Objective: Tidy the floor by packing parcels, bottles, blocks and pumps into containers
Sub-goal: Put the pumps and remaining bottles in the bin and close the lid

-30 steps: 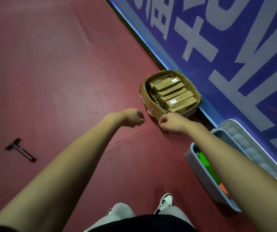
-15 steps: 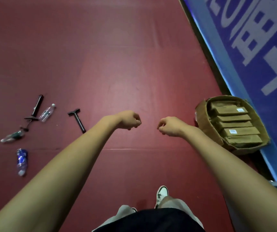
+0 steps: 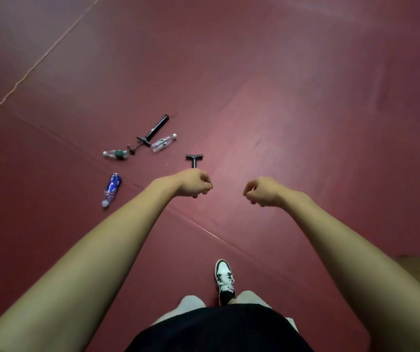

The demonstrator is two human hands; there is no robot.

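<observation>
Several items lie on the red floor ahead of me at the left: a black pump [image 3: 154, 130], a clear bottle [image 3: 163, 143], a green-labelled bottle [image 3: 116, 154] and a blue-labelled bottle [image 3: 111, 189]. A second black pump with a T-handle [image 3: 194, 159] lies nearer, its lower part hidden behind my left hand [image 3: 195, 184]. My right hand [image 3: 261, 191] hangs level with the left one. Both hands are in the air with loosely curled fingers and hold nothing.
A corner of the cardboard parcel box [image 3: 414, 265] shows at the right edge. My black-and-white shoe [image 3: 224, 278] is on the floor below my hands. Floor seams [image 3: 203, 228] run diagonally across the red mat.
The view has swung left, away from the blue wall. The parcel box has slid to the right edge, and the pumps and bottles now sit nearer the centre. Both hands stay empty.
</observation>
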